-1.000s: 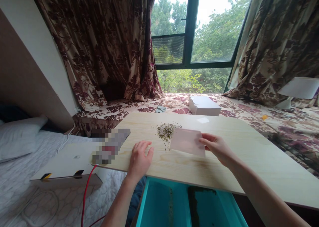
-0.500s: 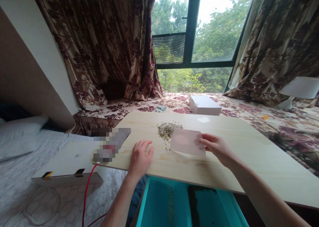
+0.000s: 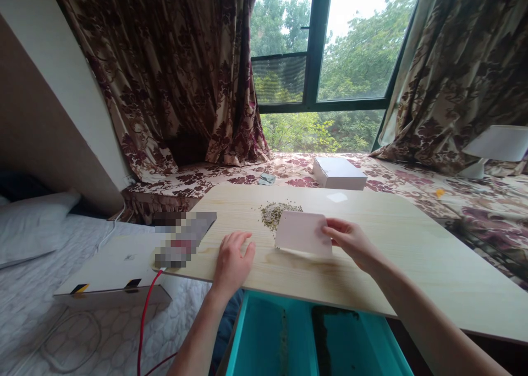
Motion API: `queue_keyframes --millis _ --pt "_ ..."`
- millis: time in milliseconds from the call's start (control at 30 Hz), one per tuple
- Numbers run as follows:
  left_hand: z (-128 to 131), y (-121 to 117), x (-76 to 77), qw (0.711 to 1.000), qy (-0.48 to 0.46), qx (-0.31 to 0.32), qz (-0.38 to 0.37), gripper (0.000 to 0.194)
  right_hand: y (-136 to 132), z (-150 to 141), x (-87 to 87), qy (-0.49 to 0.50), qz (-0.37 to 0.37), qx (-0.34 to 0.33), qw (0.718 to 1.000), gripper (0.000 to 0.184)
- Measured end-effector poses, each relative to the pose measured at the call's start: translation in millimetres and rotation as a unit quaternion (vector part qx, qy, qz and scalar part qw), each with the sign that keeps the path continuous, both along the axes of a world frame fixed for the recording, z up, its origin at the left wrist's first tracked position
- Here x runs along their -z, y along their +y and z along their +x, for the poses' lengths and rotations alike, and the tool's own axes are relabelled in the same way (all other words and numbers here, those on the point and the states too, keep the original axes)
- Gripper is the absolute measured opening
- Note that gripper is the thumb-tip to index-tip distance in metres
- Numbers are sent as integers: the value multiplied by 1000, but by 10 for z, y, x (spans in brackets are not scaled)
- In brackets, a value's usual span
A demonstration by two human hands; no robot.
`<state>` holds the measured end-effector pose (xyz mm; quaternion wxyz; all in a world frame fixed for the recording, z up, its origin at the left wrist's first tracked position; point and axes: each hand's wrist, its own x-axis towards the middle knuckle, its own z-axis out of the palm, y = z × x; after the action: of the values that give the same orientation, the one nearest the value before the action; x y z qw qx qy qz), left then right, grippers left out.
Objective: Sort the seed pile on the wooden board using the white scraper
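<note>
My right hand [image 3: 346, 238] pinches the right edge of a thin, whitish plastic scraper card [image 3: 302, 233], which is tilted over the table. The card's left part covers some of a spread pile of small greenish-brown and white grains [image 3: 274, 212]. Nothing is in my left hand [image 3: 234, 257]; it rests on the near edge of the pale wooden table [image 3: 371, 282] with its fingers stretched out, to the left of the card and apart from it.
A turquoise bin with two compartments [image 3: 272, 332] sits below the table's near edge. At the left lie a blurred-out object [image 3: 181, 244] with a red cable [image 3: 143, 321] and a white box [image 3: 107, 263]. Another white box [image 3: 340, 172] stands behind the table.
My right hand has moved the card a little to the left, over the near right part of the grains. My left hand has stayed where it was.
</note>
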<state>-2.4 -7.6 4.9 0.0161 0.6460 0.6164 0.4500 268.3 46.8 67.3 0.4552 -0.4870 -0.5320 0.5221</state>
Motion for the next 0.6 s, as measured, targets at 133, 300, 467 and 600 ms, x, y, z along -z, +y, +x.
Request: queue_keyframes --millis 133,300,467,600 --pt "2 1 -2 1000 -1 1 -3 24 13 33 2 -8 -5 1 1000 26" --pt "-1 5 8 1000 -2 1 -6 25 29 36 -11 -6 -8 0 1000 26" --pt "-5 11 19 1000 -4 0 -3 24 41 24 -9 -20 -12 -7 1000 25" --pt "-11 20 27 1000 -5 1 -3 25 39 67 20 -37 -4 -5 999 25"
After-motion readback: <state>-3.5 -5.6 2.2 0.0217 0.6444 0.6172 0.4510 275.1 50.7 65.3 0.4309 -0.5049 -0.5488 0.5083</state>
